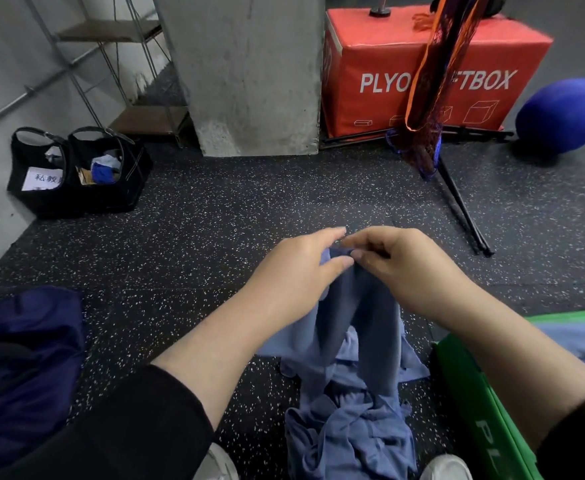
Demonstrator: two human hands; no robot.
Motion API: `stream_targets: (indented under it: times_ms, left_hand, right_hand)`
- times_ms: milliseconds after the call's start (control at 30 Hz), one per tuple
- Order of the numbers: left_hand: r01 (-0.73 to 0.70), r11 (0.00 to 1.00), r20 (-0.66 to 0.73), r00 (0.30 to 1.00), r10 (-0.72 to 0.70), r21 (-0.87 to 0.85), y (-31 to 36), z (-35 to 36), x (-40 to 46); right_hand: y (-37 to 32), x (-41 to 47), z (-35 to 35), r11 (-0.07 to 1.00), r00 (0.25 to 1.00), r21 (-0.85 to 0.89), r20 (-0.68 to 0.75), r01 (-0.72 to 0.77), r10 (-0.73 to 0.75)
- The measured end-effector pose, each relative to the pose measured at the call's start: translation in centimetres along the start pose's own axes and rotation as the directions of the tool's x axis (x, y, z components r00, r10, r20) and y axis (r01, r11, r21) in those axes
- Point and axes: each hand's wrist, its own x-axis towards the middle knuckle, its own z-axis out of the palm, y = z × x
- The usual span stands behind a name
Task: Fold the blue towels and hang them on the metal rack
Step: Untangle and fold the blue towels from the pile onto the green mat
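The head view looks down over a dark speckled floor, with both forearms reaching forward from black sleeves. Near the centre of the frame, the left hand and the right hand meet fingertip to fingertip, each pinching the top edge of one blue towel. The towel hangs down from that pinch toward six o'clock, its lower part draping into a crumpled heap of blue towels on the floor between two white shoe tips. Bringing the two hands together like this looks like matching corners, so that the cloth doubles over lengthwise for a first fold; that is a reading, not something shown outright.

At four o'clock a green box carries another strip of blue cloth along its top, partly hidden by the right arm; whether it is a folded towel cannot be told. At eight o'clock lies a dark navy bag with a white label. At ten o'clock two black totes sit against the wall, and just behind them stands a metal rack with wooden shelves, probably the hanging place, well apart from the hands. A concrete pillar rises at twelve, a red plyo box at one o'clock and a blue ball at two.
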Motion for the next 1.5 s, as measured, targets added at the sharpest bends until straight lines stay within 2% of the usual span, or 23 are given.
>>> stream_targets:
  times_ms: [67, 133, 267, 333, 400, 567, 700, 767, 967, 1100, 1200, 1300, 1500]
  left_hand:
    - [0.016, 0.999, 0.034, 0.999, -0.017, 0.035, -0.2, 0.2, -0.1]
    - [0.033, 0.999, -0.015, 0.999, -0.033, 0.008, -0.4, 0.0, -0.1]
    - [0.03, 1.0, -0.159, 0.987, -0.029, 0.004, -0.4, -1.0, -0.1]
    - [0.031, 1.0, -0.196, 0.98, -0.031, -0.003, -0.5, -1.6, -0.2]
    - [0.023, 1.0, -0.215, 0.976, -0.024, -0.009, -0.8, -1.9, -0.1]
    - [0.048, 0.998, -0.28, 0.958, -0.058, -0.042, -1.0, -2.7, -0.2]
    - [0.153, 0.988, -0.355, 0.925, -0.132, 0.032, -1.4, -3.4, -0.2]
    - [0.179, 0.982, -0.33, 0.932, -0.151, 0.056, -1.3, -3.3, -0.3]
    - [-0.015, 1.0, -0.068, 0.998, 0.016, 0.014, 0.7, -0.8, -0.6]
    - [-0.005, 1.0, -0.063, 0.998, 0.004, -0.002, 0.7, -0.1, -0.4]
    - [0.014, 1.0, -0.112, 0.994, -0.012, 0.023, 0.7, -0.7, -0.4]
    - [0.064, 0.994, -0.169, 0.984, -0.048, 0.086, 0.4, -1.3, -0.4]
    - [0.227, 0.958, -0.299, 0.939, -0.169, 0.175, -2.0, -3.0, -0.3]
  right_hand:
    - [0.0, 0.0, 0.2, 0.997, 1.0, 0.073, -0.006, 0.011, -0.01]
    - [0.0, 0.1, 0.2, 0.997, 1.0, 0.075, -0.022, 0.012, -0.011]
    - [0.2, 0.0, 0.1, 0.994, 0.998, -0.099, -0.043, -0.044, 0.04]
    - [0.3, -0.2, 0.0, 0.972, 0.992, -0.211, -0.088, -0.107, 0.09]
    - [0.2, -0.3, -0.1, 0.958, 0.981, -0.241, -0.15, -0.158, 0.124]
    - [0.2, -0.1, -0.2, 0.945, 0.95, -0.231, -0.265, -0.232, 0.168]
    - [0.2, 0.1, -0.3, 0.972, 0.943, -0.107, -0.283, -0.211, 0.174]
    - [0.2, 0.3, -0.3, 0.985, 0.956, -0.036, -0.252, -0.168, 0.154]
    - [-0.8, 0.0, 0.3, 0.998, 0.998, 0.059, -0.067, -0.01, 0.014]
    - [-0.3, 0.1, 0.4, 0.988, 0.998, 0.156, -0.055, -0.008, 0.016]
    - [0.5, 0.2, 0.3, 0.997, 0.994, -0.033, -0.091, -0.062, 0.059]
    - [0.7, 0.0, -0.1, 0.963, 0.985, -0.223, -0.105, -0.154, 0.133]
    - [0.7, -0.1, -0.6, 0.945, 0.957, -0.209, -0.202, -0.25, 0.209]
